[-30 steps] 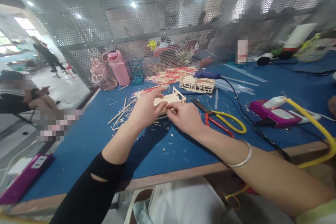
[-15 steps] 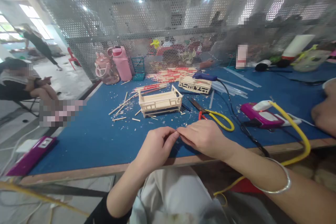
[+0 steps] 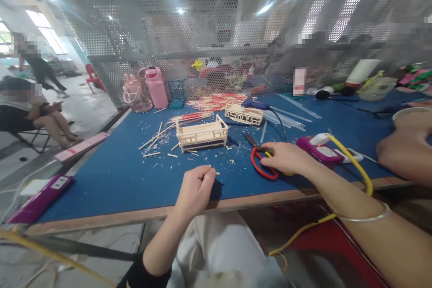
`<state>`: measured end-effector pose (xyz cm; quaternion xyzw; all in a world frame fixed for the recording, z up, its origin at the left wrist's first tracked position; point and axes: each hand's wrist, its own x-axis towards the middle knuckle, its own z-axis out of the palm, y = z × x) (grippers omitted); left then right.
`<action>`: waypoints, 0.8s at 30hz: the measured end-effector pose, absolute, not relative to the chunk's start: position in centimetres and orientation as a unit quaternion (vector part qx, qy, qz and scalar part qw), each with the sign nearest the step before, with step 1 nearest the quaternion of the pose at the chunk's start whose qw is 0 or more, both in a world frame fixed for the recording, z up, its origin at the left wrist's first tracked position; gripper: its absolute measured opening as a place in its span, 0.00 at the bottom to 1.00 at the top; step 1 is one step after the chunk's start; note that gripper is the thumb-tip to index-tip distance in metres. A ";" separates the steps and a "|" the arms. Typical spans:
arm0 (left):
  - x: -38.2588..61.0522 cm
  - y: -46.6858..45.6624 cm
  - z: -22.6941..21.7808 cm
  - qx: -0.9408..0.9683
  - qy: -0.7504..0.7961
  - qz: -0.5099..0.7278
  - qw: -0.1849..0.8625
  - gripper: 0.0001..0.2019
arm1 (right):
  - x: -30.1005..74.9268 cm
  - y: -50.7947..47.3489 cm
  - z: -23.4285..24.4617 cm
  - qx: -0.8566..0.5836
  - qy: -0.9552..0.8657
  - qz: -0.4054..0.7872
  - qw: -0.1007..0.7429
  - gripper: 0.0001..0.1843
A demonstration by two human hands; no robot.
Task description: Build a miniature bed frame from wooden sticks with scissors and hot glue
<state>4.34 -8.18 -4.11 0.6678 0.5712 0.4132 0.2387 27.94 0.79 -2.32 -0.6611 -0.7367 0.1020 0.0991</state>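
Observation:
My left hand (image 3: 196, 189) is closed above the front of the table, pinching a short thin wooden stick (image 3: 218, 173) whose end pokes out past the fingertips. To its right, my right hand (image 3: 281, 157) has its fingers curled over the handles of a pair of scissors (image 3: 265, 172), one loop red, the other yellow and mostly covered by the hand. The dark blades point away to the upper left. Beyond my left hand stands a small bed-like frame (image 3: 202, 134) built of pale sticks. A second stick frame (image 3: 243, 114) sits behind it, beside a blue glue gun (image 3: 255, 104).
Red-banded sticks (image 3: 219, 101) and clear glue sticks (image 3: 286, 119) lie at the back. Loose sticks and scraps litter the left middle. A purple power strip (image 3: 319, 150) with a yellow cable is at right, near another person's arm (image 3: 401, 153). Pink bottles (image 3: 157, 89) stand before the mesh panel.
My right hand has left my left hand's fingertips and moved right onto the scissors. The left hand stays near the table's front, with the stick's end now visible.

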 end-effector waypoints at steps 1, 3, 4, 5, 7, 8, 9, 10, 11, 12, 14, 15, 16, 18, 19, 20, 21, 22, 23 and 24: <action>4.2 -8.2 -4.2 0.663 0.573 0.420 0.237 0.18 | 28.2 0.4 -2.2 -0.663 -0.722 0.149 0.129 0.20; 4.0 -8.2 -4.3 0.652 0.573 0.438 0.236 0.18 | 28.8 -0.8 -2.1 -0.637 -0.671 0.309 0.220 0.13; 3.9 -8.2 -4.4 0.647 0.570 0.447 0.237 0.18 | 29.1 -1.6 -2.3 -0.610 -0.624 0.406 0.272 0.11; 3.9 -8.2 -4.5 0.643 0.567 0.455 0.241 0.17 | 29.3 -2.6 -2.6 -0.574 -0.566 0.500 0.316 0.10; 4.0 -8.1 -4.6 0.636 0.559 0.472 0.246 0.16 | 29.2 -4.8 -3.7 -0.496 -0.456 0.625 0.394 0.11; 4.1 -8.0 -4.7 0.632 0.556 0.481 0.246 0.16 | 28.8 -6.1 -4.4 -0.459 -0.424 0.668 0.403 0.13; 4.3 -8.0 -4.7 0.627 0.553 0.490 0.248 0.16 | 28.1 -7.3 -5.2 -0.402 -0.409 0.702 0.423 0.17; 4.5 -8.0 -4.7 0.620 0.551 0.499 0.251 0.17 | 27.2 -8.4 -5.9 -0.345 -0.397 0.724 0.447 0.22; 4.8 -8.0 -4.7 0.611 0.551 0.508 0.254 0.17 | 26.2 -9.5 -6.5 -0.310 -0.387 0.750 0.437 0.24; 5.1 -8.0 -4.6 0.603 0.551 0.516 0.259 0.18 | 25.0 -10.4 -7.0 -0.298 -0.378 0.768 0.423 0.24; 5.7 -8.1 -4.2 0.590 0.551 0.529 0.262 0.19 | 22.8 -11.9 -7.4 -0.332 -0.410 0.744 0.410 0.20; 5.9 -8.2 -4.0 0.586 0.550 0.536 0.259 0.19 | 21.9 -12.4 -7.5 -0.349 -0.432 0.723 0.412 0.19; 6.1 -8.3 -3.8 0.584 0.549 0.541 0.255 0.19 | 21.2 -12.7 -7.4 -0.359 -0.449 0.707 0.412 0.19; 6.5 -8.6 -3.3 0.586 0.546 0.546 0.247 0.19 | 20.2 -13.1 -7.3 -0.365 -0.467 0.692 0.412 0.23; 6.6 -8.7 -3.1 0.590 0.544 0.545 0.241 0.19 | 19.9 -13.1 -7.3 -0.365 -0.468 0.691 0.413 0.25; 6.7 -8.8 -3.0 0.598 0.541 0.544 0.234 0.19 | 19.7 -13.0 -7.3 -0.367 -0.468 0.688 0.416 0.25; 6.8 -8.9 -2.9 0.607 0.536 0.542 0.224 0.19 | 19.6 -12.8 -7.5 -0.369 -0.469 0.683 0.421 0.25; 6.9 -9.0 -2.8 0.618 0.531 0.538 0.214 0.19 | 19.5 -12.6 -7.8 -0.371 -0.471 0.678 0.426 0.24; 7.0 -9.0 -2.8 0.628 0.527 0.534 0.204 0.19 | 19.5 -12.4 -8.1 -0.368 -0.477 0.674 0.428 0.23; 7.0 -9.1 -2.8 0.638 0.524 0.530 0.195 0.19 | 19.4 -12.2 -8.4 -0.360 -0.485 0.673 0.426 0.23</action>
